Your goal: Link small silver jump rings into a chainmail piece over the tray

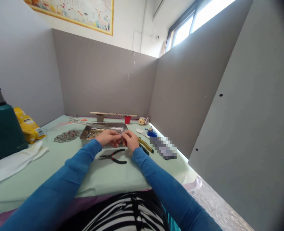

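My left hand (108,138) and my right hand (130,140) meet over the front right of a metal tray (85,141). Both are closed in a pinch, fingertips almost touching. A bundle of thin silver wires (91,123) runs from the upper left across the tray to my fingertips; the small detail between the fingers is hidden. Small gold-coloured pieces (95,133) lie in the tray. Below my hands, pliers with black and red handles (112,157) rest on the cloth. Yellow-handled pliers (146,145) lie beside my right hand, partly covered by it.
Left of the tray lies a heap of silver and red beadwork (67,136). Behind it, a beaded rod (115,114) spans a brown pot (100,118) and a red pot (128,120). A green container (4,128), yellow packet (29,125) and white cloth (17,162) stand left. Grey partitions (105,77) enclose the table.
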The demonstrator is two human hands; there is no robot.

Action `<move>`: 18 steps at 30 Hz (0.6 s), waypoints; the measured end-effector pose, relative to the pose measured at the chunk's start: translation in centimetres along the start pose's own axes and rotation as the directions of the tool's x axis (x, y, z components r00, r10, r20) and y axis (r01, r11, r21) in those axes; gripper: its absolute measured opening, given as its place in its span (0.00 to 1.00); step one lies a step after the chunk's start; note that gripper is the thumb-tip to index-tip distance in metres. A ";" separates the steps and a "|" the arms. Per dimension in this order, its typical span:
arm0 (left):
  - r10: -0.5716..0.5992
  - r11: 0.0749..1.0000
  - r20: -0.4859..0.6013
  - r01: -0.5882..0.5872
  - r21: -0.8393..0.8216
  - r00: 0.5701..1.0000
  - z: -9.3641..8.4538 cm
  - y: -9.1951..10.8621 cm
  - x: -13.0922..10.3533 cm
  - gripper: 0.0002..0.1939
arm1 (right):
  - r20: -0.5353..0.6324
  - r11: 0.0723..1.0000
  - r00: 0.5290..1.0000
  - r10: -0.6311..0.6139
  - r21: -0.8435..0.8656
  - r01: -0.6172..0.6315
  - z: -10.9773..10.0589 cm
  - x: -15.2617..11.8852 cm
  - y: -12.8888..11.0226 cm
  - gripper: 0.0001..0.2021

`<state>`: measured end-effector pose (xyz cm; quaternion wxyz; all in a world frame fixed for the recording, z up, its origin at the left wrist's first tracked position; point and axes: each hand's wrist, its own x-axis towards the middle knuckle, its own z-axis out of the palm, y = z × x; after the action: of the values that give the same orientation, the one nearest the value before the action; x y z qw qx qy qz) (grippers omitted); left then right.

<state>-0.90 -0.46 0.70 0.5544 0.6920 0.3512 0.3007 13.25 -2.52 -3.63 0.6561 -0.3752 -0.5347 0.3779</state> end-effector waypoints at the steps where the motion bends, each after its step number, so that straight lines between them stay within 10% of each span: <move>1: 0.002 1.000 0.000 -0.002 0.022 1.000 0.0 0.0 0.0 0.20 | -0.004 1.000 1.000 0.000 -0.002 0.000 0.0 0.0 0.0 0.07; 18: 0.020 0.999 0.012 -0.020 0.028 1.000 0.2 0.1 -0.2 0.19 | -0.031 1.000 0.999 0.012 -0.020 -0.013 0.0 -0.1 -0.3 0.07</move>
<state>-0.85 -0.78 0.80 0.5437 0.7049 0.3451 0.2972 13.31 -2.78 -3.40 0.6581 -0.3910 -0.5259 0.3708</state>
